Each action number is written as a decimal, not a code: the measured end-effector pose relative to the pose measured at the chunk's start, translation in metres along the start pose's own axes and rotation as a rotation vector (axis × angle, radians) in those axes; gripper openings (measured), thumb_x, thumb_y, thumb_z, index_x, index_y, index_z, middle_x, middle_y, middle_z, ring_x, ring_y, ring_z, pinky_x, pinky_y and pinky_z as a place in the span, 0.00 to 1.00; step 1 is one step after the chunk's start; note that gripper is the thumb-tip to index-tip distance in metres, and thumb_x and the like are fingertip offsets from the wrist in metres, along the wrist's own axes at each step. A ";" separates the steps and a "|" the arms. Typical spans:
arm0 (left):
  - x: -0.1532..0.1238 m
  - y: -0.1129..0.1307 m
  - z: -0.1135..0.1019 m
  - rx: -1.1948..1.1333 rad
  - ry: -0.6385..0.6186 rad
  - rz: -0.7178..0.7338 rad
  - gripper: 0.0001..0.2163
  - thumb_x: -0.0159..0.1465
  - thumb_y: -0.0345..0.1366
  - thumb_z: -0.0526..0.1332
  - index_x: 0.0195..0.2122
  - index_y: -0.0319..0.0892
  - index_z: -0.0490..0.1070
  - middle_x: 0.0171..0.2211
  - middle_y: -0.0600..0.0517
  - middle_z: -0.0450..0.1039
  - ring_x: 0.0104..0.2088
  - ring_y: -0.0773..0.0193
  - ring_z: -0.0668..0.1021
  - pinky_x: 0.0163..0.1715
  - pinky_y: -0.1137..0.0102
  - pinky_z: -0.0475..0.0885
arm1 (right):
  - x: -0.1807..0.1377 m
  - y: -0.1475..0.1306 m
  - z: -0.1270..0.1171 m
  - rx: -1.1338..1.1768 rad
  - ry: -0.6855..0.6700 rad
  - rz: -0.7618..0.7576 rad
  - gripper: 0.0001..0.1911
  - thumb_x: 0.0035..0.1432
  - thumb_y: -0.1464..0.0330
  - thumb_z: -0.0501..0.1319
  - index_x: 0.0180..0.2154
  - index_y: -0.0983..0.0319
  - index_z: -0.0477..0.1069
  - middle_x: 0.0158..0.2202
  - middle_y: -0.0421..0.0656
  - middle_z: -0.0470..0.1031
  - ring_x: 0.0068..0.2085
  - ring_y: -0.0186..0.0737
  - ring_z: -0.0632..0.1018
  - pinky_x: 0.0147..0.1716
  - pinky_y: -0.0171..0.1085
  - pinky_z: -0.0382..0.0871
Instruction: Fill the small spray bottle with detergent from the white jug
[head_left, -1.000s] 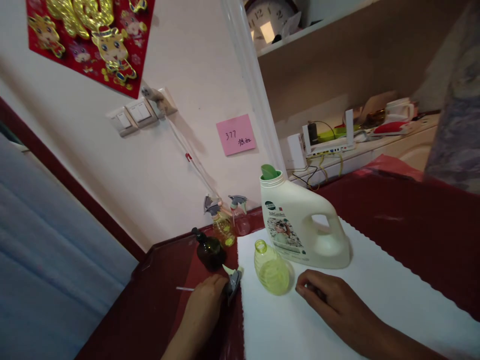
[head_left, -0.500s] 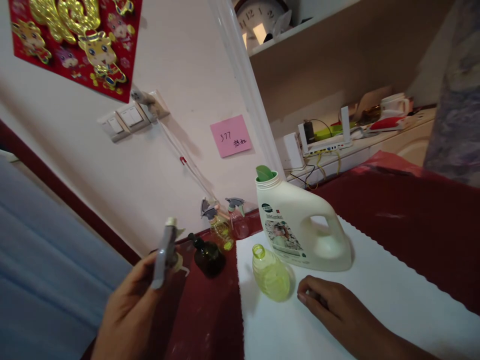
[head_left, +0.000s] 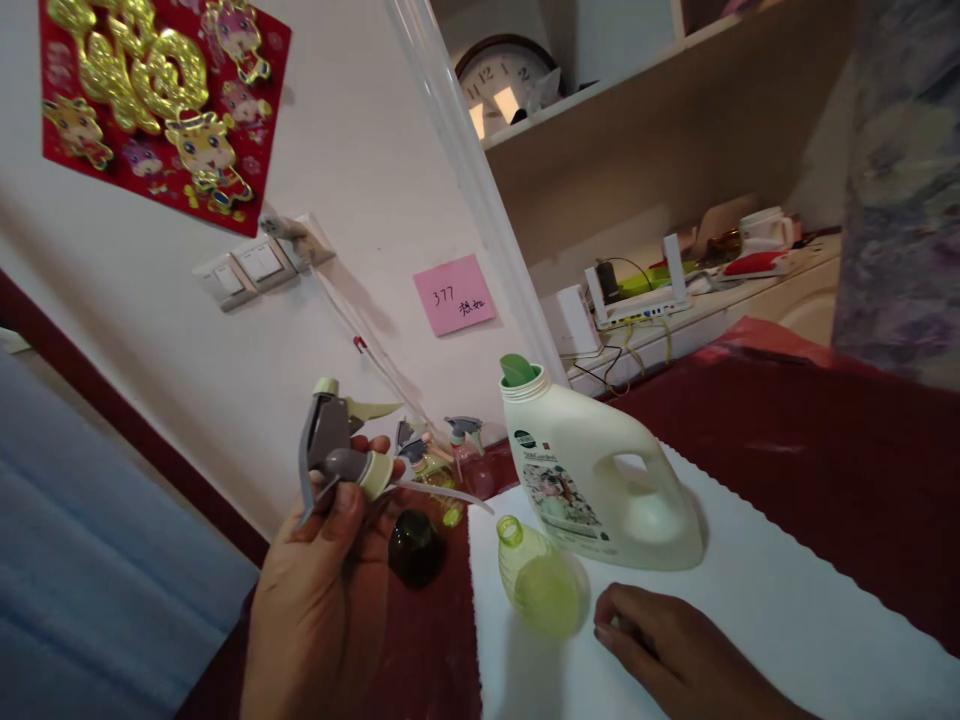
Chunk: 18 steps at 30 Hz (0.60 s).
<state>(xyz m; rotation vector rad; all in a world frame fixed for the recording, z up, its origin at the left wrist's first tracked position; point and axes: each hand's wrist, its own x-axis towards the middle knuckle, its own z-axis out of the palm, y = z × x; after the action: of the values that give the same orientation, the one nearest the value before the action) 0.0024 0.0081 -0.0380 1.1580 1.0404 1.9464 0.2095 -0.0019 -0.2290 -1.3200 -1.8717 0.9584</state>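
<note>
My left hand (head_left: 322, 580) is raised and grips a grey and pale green spray trigger head (head_left: 337, 462); its thin dip tube points right toward a small open green bottle (head_left: 536, 580) standing on a white cloth (head_left: 750, 640). My right hand (head_left: 667, 650) rests on the cloth just right of that bottle, fingers curled; what it holds, if anything, is hidden. A large cream detergent jug (head_left: 592, 470) with its green spout open stands behind the green bottle.
A dark brown bottle (head_left: 415, 548) and two small spray bottles (head_left: 450, 460) stand by the wall on the red tabletop (head_left: 825, 440). A pink note (head_left: 454, 294), switches (head_left: 259, 262) and a red poster (head_left: 161, 100) hang on the wall. A shelf at back right holds a router (head_left: 637, 290).
My left hand lifted the spray head off the table, raised it and turned it so the tube points toward the green bottle. My right hand stayed on the cloth.
</note>
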 end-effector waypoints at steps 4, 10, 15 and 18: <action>-0.002 -0.009 0.009 -0.028 -0.035 -0.078 0.17 0.50 0.37 0.76 0.41 0.42 0.79 0.47 0.50 0.78 0.39 0.64 0.81 0.35 0.76 0.80 | 0.001 0.000 -0.001 -0.003 -0.001 -0.003 0.12 0.64 0.61 0.51 0.33 0.57 0.69 0.31 0.41 0.77 0.33 0.42 0.75 0.33 0.37 0.65; 0.003 -0.034 0.008 -0.089 -0.115 -0.157 0.15 0.49 0.36 0.77 0.37 0.43 0.79 0.44 0.51 0.79 0.38 0.65 0.80 0.35 0.74 0.79 | 0.003 0.005 0.003 -0.012 0.013 -0.013 0.11 0.64 0.61 0.51 0.34 0.57 0.70 0.31 0.41 0.78 0.32 0.42 0.75 0.33 0.37 0.64; -0.002 -0.065 0.003 -0.068 -0.179 -0.270 0.19 0.53 0.37 0.75 0.46 0.43 0.77 0.45 0.47 0.80 0.43 0.61 0.81 0.40 0.71 0.77 | 0.004 0.007 0.003 -0.019 0.000 -0.013 0.10 0.63 0.62 0.52 0.34 0.57 0.69 0.30 0.41 0.78 0.31 0.41 0.74 0.31 0.37 0.63; -0.010 -0.082 0.000 -0.037 -0.236 -0.350 0.21 0.54 0.38 0.74 0.49 0.43 0.75 0.44 0.46 0.80 0.44 0.58 0.81 0.42 0.68 0.75 | 0.006 0.007 0.004 -0.014 -0.014 0.001 0.08 0.62 0.63 0.53 0.33 0.57 0.69 0.31 0.41 0.78 0.31 0.41 0.75 0.31 0.36 0.63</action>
<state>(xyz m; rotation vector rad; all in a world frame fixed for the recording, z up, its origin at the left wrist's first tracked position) 0.0172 0.0398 -0.1133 1.0726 0.9992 1.5126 0.2082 0.0043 -0.2361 -1.3255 -1.8920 0.9589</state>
